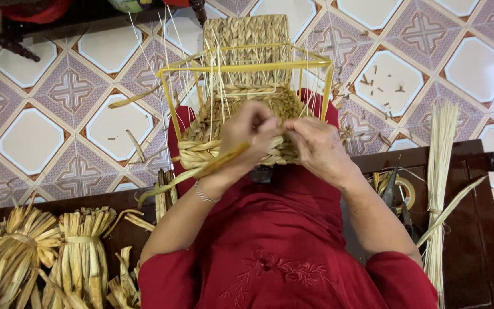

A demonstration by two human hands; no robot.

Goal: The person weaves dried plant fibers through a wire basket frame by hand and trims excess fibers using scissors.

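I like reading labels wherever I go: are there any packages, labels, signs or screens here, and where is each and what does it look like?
None in view: no package, label, sign or screen.
Only both hands, left hand and right hand, on a half-woven straw basket, tied straw bundles lower left, pale stalks at right.

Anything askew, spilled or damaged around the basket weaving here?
Mostly normal. Small dry straw scraps lie scattered on the patterned tile floor right of the half-woven straw basket on its yellow wire frame. Both the left hand and right hand grip its braided rim. Thin stakes stick up unevenly, as unfinished weaving would.
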